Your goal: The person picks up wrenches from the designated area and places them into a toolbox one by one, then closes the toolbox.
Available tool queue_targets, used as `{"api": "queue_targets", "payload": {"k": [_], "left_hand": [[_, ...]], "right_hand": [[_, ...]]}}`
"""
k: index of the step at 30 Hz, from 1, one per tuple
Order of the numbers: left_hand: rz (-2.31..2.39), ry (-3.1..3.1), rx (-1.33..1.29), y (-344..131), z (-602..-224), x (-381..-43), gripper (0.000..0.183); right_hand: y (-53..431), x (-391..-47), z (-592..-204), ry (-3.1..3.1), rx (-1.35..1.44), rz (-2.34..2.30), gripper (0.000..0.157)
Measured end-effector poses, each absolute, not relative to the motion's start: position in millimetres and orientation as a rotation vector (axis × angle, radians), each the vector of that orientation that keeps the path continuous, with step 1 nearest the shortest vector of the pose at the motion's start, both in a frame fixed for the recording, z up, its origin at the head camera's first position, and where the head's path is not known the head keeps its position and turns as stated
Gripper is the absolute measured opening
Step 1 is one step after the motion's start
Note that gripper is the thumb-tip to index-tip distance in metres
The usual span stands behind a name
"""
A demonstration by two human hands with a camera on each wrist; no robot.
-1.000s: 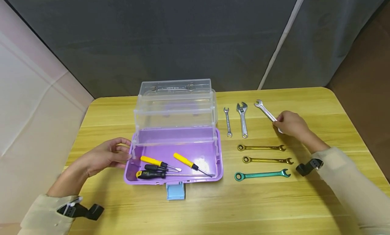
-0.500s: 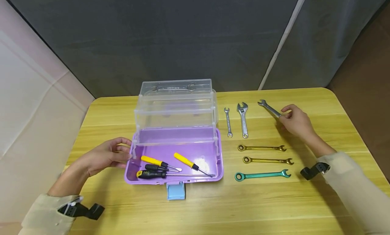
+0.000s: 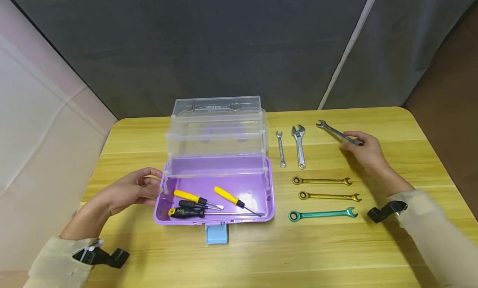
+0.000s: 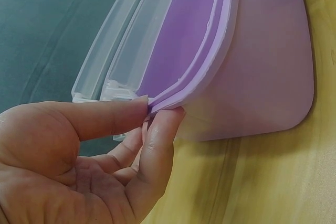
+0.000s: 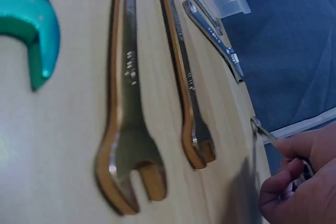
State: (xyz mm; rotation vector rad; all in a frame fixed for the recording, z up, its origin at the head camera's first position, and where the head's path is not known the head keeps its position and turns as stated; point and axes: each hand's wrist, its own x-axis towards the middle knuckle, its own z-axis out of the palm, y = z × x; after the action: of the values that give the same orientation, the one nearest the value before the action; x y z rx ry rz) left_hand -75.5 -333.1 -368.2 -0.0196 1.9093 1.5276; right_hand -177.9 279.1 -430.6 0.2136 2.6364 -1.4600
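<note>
My left hand pinches the left rim of a purple toolbox; in the left wrist view the thumb lies over the rim and a finger beneath it. Clear folding trays stand raised at the box's back, and a silver double-ended spanner lies in the top one. At the table's back right, my right hand grips a silver spanner by one end, its far jaw pointing left. In the right wrist view that spanner is mostly behind the fingers.
Several screwdrivers lie in the box. To its right are a small spanner, an adjustable wrench, two gold ratchet spanners and a green one. A dark curtain hangs behind the table.
My right hand has lifted the silver spanner and shifted slightly right and back, and more of its held end now shows above the fingers. My left hand stays at the rim.
</note>
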Motion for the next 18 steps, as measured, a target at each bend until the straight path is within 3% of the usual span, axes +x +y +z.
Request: {"api": "queue_targets", "payload": {"k": [18], "left_hand": [[1.514, 1.912, -0.044, -331, -366, -76, 0.03]], "right_hand": [[281, -181, -444, 2.385, 0.243, -1.922, 0.033]]}}
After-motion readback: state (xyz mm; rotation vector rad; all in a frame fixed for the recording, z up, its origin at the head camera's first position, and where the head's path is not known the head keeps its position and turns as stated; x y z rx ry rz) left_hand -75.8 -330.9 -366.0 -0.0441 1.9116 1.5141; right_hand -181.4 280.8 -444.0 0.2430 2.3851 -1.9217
